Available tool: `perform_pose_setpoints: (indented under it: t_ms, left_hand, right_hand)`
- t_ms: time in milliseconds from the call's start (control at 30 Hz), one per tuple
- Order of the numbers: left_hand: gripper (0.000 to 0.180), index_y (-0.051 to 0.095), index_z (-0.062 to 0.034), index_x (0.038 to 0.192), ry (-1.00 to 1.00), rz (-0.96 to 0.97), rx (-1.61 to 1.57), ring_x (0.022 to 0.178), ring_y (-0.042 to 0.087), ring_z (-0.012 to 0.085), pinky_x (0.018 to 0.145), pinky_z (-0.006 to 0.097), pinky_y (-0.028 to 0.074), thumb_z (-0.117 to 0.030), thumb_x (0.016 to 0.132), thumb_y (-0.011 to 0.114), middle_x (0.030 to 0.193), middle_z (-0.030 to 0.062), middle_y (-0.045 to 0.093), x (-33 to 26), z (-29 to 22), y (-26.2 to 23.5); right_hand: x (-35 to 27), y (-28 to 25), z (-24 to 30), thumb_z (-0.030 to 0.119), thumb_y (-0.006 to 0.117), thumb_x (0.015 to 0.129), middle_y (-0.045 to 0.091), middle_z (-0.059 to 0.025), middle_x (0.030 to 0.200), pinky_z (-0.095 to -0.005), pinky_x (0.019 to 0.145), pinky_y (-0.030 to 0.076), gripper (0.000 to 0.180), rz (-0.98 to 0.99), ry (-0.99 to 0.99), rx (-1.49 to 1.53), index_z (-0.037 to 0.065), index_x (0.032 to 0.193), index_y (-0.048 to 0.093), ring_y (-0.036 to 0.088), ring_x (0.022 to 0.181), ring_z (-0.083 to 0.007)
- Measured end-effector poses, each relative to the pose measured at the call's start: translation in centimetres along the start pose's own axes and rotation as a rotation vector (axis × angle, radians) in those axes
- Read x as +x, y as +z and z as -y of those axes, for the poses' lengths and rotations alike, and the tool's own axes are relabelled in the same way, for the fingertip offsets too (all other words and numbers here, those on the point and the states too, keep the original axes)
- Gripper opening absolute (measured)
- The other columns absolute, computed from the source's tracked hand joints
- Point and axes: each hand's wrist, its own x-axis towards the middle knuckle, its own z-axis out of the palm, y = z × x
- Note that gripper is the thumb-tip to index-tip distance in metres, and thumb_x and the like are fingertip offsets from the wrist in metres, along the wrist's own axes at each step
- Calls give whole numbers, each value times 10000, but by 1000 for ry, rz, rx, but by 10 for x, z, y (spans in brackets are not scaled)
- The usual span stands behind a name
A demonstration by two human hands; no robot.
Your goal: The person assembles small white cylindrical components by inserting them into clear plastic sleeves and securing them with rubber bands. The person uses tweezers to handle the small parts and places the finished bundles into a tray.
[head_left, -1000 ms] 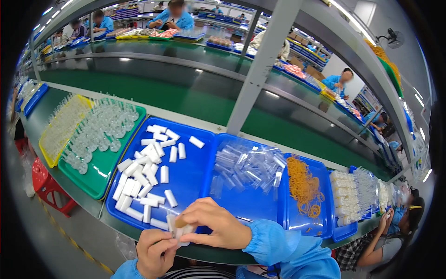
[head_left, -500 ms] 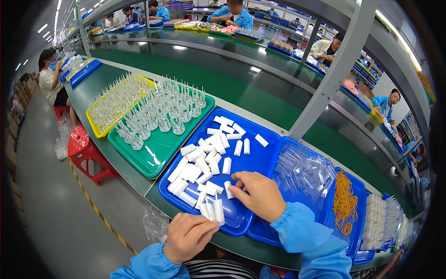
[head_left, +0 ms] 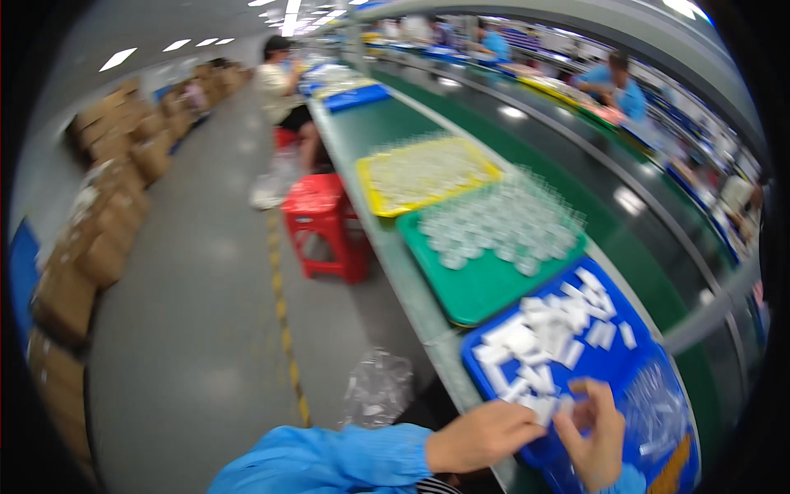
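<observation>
Low in the view, my left hand (head_left: 485, 438) is closed in a pinch at the near edge of a blue tray (head_left: 485, 375). At its fingertips are white blocks (head_left: 540, 407) on a holder that my fingers mostly hide. My right hand (head_left: 599, 436) is beside it, thumb and fingers curled round a small white piece (head_left: 566, 405), blurred by motion. The fingertips of both hands are close together. Behind them, a heap of loose white half-round blocks (head_left: 568, 317) lies in the tray.
A green tray (head_left: 473, 306) of clear pronged parts and a yellow tray (head_left: 383, 202) adjoin. Clear plastic sleeves (head_left: 654, 407) and orange rubber bands (head_left: 673, 473) lie on the right. A red stool (head_left: 317, 206), a plastic bag (head_left: 374, 387) and cartons (head_left: 107, 222) stand left; people sit farther off.
The view has swung left, bringing the aisle and cartons in and shifting the trays rightward. My right hand has come from the loose blocks to my left fingertips, with a white piece.
</observation>
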Motion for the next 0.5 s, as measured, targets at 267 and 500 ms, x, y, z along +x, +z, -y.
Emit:
perform_pose_setpoints:
  t_ms: [267, 500]
  left_hand:
    - [139, 569, -10, 950, -8, -100, -29, 837, 563, 264, 713, 346, 462, -83, 832, 576, 943, 109, 527, 6, -4, 23]
    - [107, 589, -61, 876, 6, -92, 52, 753, 579, 267, 644, 379, 461, -167, 855, 588, 871, 81, 551, 27, -19, 19]
  right_hand:
    - [-23, -9, 31, -28, 580, 961, 682, -175, 1051, -311, 790, 536, 220, 74, -290, -234, -36, 1174, 633, 679, 889, -227]
    - [-32, -18, 17, -70, 642, 899, 678, -161, 1045, -299, 714, 546, 266, 29, -222, -91, -37, 1162, 634, 663, 818, -205]
